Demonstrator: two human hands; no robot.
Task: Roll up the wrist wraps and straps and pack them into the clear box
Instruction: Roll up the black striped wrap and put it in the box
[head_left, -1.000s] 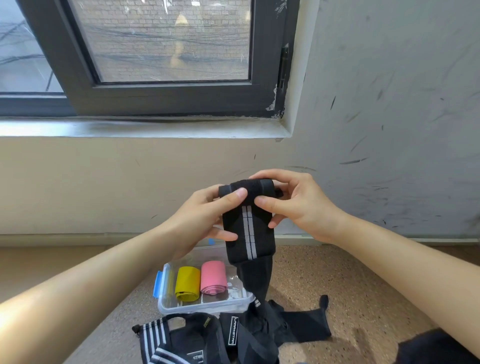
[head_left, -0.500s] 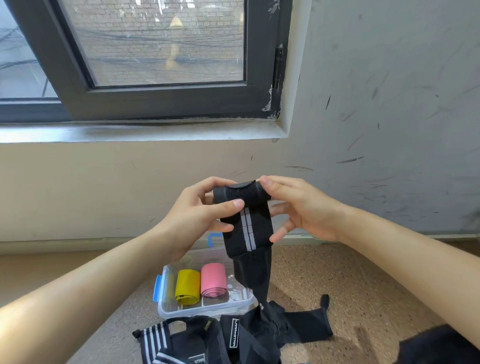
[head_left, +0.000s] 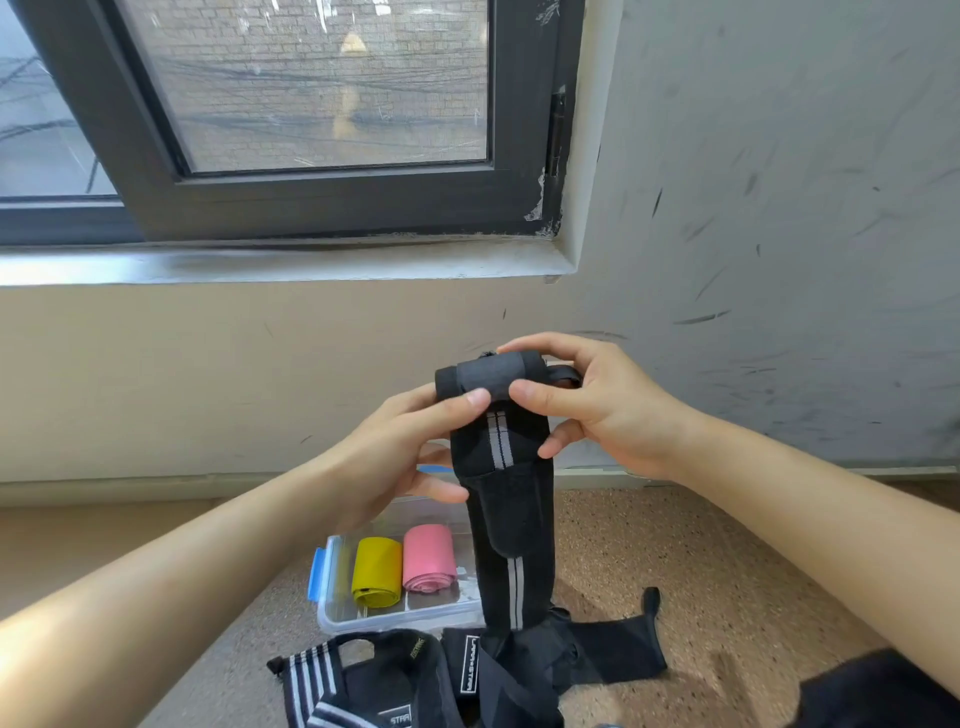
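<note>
I hold a black wrist wrap (head_left: 501, 519) with grey stripes up in front of me. Its top end is wound into a small roll, pinched between my left hand (head_left: 410, 452) and my right hand (head_left: 592, 405). The free tail hangs straight down to the floor. Below stands the clear box (head_left: 395, 616) with blue clips, holding a yellow roll (head_left: 376, 571) and a pink roll (head_left: 428, 564). More black wraps and straps (head_left: 415, 680) lie in a loose pile in front of the box.
The box and pile rest on a speckled brown floor (head_left: 701, 561) close to a beige and grey wall (head_left: 779, 208). A dark-framed window (head_left: 311, 119) with a sill runs above. A dark cloth patch (head_left: 878, 696) shows at the lower right.
The roll at the top of the wrap has grown slightly thicker as both hands turned it. The hanging tail has shortened a little. The box and pile have not moved.
</note>
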